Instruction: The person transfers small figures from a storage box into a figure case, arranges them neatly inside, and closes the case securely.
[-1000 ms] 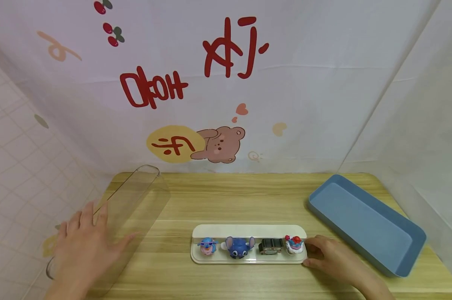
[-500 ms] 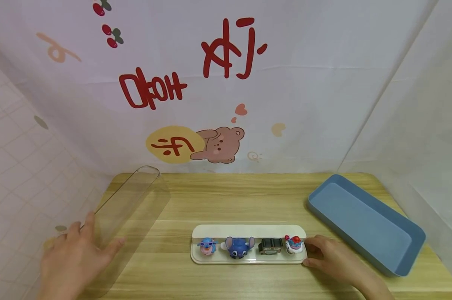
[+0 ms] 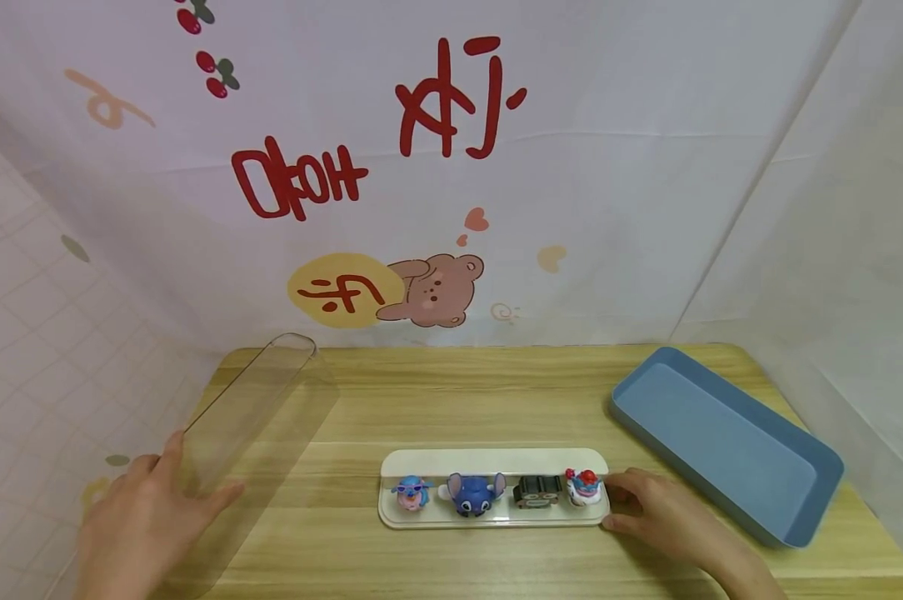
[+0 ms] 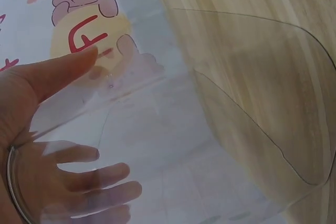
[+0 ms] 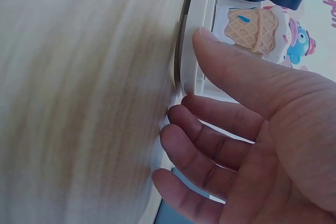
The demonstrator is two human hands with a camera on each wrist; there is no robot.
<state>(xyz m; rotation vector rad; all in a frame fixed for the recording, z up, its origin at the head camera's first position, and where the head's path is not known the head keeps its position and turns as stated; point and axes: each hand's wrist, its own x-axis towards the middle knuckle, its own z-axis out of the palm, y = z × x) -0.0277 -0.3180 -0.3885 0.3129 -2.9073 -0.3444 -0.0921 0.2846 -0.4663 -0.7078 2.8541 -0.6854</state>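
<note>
A long white tray (image 3: 492, 461) lies on the table in the head view. In it stand several figurines: a small blue figurine with sunglasses (image 3: 411, 493), a blue big-eared figurine (image 3: 472, 495), a dark blocky figurine (image 3: 537, 492) and a red-topped white figurine (image 3: 584, 489). My right hand (image 3: 665, 515) pinches the tray's right end, thumb on the rim in the right wrist view. My left hand (image 3: 142, 521) straddles the wall of a clear plastic box (image 3: 271, 433). In the left wrist view its straight fingers (image 4: 100, 182) show through the wall, with the thumb on the other side.
A blue rectangular tray (image 3: 729, 442) lies slanted on the right of the wooden table (image 3: 459, 392). Behind the table hangs a printed white cloth (image 3: 609, 208); paler cloth also hangs along both sides.
My left hand has come down and left over the clear box's wall. My right hand has stayed at the white tray's end. The head view has shifted slightly.
</note>
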